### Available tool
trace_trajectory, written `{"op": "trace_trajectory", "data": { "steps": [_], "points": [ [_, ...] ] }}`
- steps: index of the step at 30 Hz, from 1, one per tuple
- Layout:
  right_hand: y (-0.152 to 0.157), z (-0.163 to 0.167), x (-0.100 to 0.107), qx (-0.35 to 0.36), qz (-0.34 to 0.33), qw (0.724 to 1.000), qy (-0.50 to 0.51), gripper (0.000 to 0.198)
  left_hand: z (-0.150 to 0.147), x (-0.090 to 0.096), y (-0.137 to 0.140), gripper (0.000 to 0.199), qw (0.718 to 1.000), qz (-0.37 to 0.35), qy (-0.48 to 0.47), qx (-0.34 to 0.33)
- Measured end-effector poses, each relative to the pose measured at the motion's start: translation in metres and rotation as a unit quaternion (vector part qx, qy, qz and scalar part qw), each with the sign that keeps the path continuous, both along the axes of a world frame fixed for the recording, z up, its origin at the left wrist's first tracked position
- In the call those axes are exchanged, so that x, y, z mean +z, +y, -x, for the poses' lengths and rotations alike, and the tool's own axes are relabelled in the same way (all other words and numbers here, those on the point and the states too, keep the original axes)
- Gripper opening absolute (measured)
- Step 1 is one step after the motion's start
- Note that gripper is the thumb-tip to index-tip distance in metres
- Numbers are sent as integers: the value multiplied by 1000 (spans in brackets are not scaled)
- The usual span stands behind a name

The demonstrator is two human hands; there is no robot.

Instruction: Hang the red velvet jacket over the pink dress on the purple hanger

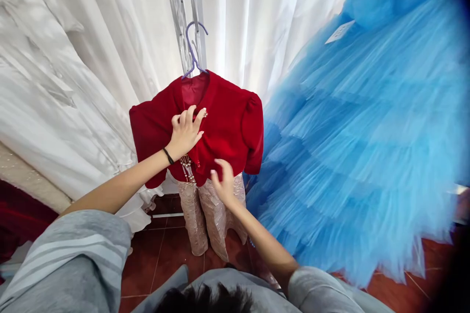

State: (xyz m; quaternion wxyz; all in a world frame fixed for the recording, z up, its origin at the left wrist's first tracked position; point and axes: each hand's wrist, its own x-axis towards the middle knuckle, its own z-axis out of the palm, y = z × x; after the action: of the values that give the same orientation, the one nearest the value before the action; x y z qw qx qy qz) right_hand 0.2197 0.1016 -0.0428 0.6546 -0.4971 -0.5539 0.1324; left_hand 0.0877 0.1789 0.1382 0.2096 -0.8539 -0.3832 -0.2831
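A red velvet jacket with short puffed sleeves hangs upright on a purple hanger. My left hand lies on the jacket's front below the neckline, fingers spread and bent, with a fingertip at a small shiny ornament. Beaded strands dangle just below that wrist. Close to the jacket's lower edge is my right hand, its thumb and fingers apart and nothing visible between them. Whether it touches the cloth I cannot tell. Pale pink, shiny crinkled fabric hangs beneath the jacket.
A large blue tulle gown with a white tag fills the right side. White garments hang on the left. Behind the jacket stand a metal rack and white curtains. Reddish tiles cover the floor.
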Motion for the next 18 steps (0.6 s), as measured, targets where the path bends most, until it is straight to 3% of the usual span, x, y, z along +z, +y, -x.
{"op": "trace_trajectory", "data": {
  "steps": [1, 3, 4, 6, 8, 11, 13, 15, 16, 18],
  "points": [
    [-3, -15, -14, -69, 49, 990, 114, 34, 5, -12, 0, 62, 1000, 4, 1, 16],
    [-1, -48, -34, -123, 171, 927, 310, 30, 13, -27, 0, 59, 999, 18, -20, 40],
    [2, -62, -40, -102, 225, 896, 369, 31, 15, -30, 0, 61, 998, 27, -31, 48],
    [9, -85, -46, -14, 289, 863, 415, 37, 17, -31, -2, 64, 995, 49, -55, 63],
    [11, -96, -46, 67, 297, 839, 450, 37, 18, -24, -8, 63, 991, 87, -77, 72],
    [1, -98, -50, 145, 251, 802, 522, 24, 26, -5, -15, 60, 975, 177, -128, 45],
    [-12, -94, -59, 153, 214, 799, 542, 22, 37, 11, -13, 56, 962, 220, -157, -34],
    [-21, -89, -70, 159, 201, 802, 539, 26, 49, 25, -6, 49, 956, 210, -181, -99],
    [-23, -85, -76, 158, 214, 810, 522, 29, 53, 30, 0, 46, 958, 192, -186, -103],
    [-22, -77, -86, 151, 255, 826, 480, 33, 57, 35, 11, 42, 973, 153, -168, -49]
  ]
}}
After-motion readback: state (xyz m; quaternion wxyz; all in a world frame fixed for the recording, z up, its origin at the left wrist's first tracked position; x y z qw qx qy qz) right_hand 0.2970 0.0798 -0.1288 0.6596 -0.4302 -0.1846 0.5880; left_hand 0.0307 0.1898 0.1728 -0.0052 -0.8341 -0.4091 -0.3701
